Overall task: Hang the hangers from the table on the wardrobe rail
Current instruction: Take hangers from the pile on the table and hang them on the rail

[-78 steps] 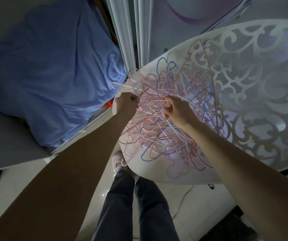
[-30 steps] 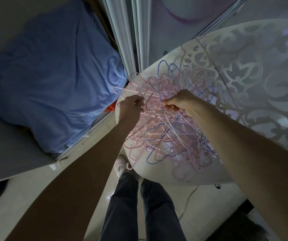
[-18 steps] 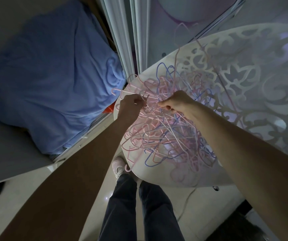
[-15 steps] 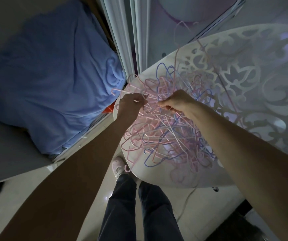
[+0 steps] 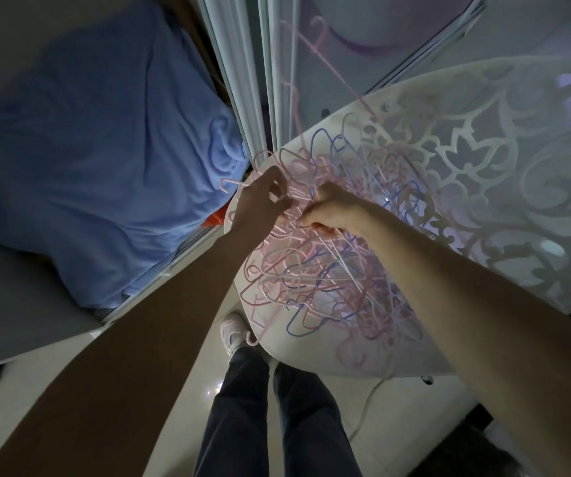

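Note:
A tangled heap of thin pink and blue hangers (image 5: 325, 280) lies on the near-left part of a round white table (image 5: 311, 352) with a cut-out scroll pattern. My left hand (image 5: 260, 204) pinches a pink hanger wire at the heap's far-left edge. My right hand (image 5: 332, 211) grips several pink hanger wires just beside it. One pink hanger (image 5: 315, 53) sticks up out of the heap, blurred, in front of the white door frame.
A blue garment (image 5: 98, 139) hangs at the left in the wardrobe opening, beside white sliding-door tracks (image 5: 243, 80). My legs in dark trousers (image 5: 270, 418) and a pale shoe (image 5: 232, 332) stand on a light tiled floor. A cable (image 5: 366, 407) trails under the table.
Both hands stayed at the heap's far-left edge, working the wires. A pink hanger has risen out of the heap and now stands higher against the door frame.

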`<state>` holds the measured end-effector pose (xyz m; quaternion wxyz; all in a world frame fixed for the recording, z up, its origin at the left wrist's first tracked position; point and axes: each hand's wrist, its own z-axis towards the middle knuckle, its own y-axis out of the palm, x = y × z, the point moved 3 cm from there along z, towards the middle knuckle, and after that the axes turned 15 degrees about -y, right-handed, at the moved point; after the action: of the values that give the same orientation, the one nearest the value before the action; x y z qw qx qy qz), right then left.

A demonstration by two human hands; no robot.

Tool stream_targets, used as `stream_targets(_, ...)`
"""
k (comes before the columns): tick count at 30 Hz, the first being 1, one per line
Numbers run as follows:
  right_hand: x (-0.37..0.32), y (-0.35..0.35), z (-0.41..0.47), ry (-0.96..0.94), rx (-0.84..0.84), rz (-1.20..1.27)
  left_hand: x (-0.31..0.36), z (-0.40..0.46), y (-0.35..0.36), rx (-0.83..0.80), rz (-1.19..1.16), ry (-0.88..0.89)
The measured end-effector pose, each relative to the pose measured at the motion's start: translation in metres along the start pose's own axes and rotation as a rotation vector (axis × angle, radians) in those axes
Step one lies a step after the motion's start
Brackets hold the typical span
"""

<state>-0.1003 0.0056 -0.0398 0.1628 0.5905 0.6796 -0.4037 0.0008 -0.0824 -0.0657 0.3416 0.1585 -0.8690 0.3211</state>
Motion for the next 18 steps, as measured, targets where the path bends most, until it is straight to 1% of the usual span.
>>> stream_targets(3, -0.001, 0.006, 0.006, -0.052, 0.096, -0.042, 0.009, 0.003, 0.0, 0.019, 0.027, 0.044)
stream_targets(5, 0.003, 0.003, 0.006, -0.082, 0.172, -0.046, 0.0, 0.005, -0.001, -0.001, 0.0, 0.019)
stream_targets(7, 0.008, -0.002, 0.004, -0.096, 0.216, -0.051, -0.014, 0.006, -0.002, -0.001, -0.036, -0.047)
stream_targets(9, 0.01, -0.006, 0.001, -0.113, 0.21, -0.081, -0.023, 0.007, 0.0, -0.018, -0.085, -0.107)
stream_targets(11, 0.008, -0.007, 0.0, -0.118, 0.173, -0.156, -0.022, 0.006, 0.005, -0.038, -0.098, -0.106)
stream_targets(13, 0.005, -0.007, 0.002, -0.113, 0.163, -0.238, -0.016, 0.005, 0.007, 0.015, 0.031, -0.019)
stream_targets(16, 0.002, -0.009, 0.006, -0.127, 0.205, -0.362, -0.01, 0.004, 0.005, 0.129, 0.309, 0.121)
stream_targets(18, 0.002, -0.009, 0.006, -0.144, 0.252, -0.464, -0.009, 0.003, 0.002, 0.142, 0.363, 0.119)
